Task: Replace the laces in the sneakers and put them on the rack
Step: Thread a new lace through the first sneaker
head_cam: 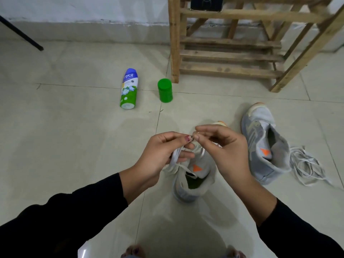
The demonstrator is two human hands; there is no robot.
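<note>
**A:** Where is there open room?

**B:** The tiled floor [74, 127] lies bare on the left as far as the wall [74, 12]. A black rod [20, 33] slants in at the far left corner. On the right, the wooden rack [229, 54] stands by the wall, its front leg just beside a green jar [165, 90].

**A:** And the shoes?

**B:** The near sneaker [193, 181] stands under the hands. The second sneaker [264, 146] sits apart to its right, with loose laces [305, 164] heaped just beside it, near the frame's right edge.

**A:** The hands?

**B:** The left hand [160, 155] curls its fingers round a white lace [175, 157]. The right hand [225, 151] pinches the lace's end between thumb and forefinger. Their fingertips meet above the shoe.

**A:** Any writing?

**B:** A bottle [128, 89] lying left of the jar reads "nycil". Each sneaker's tongue bears an orange triangle.
</note>
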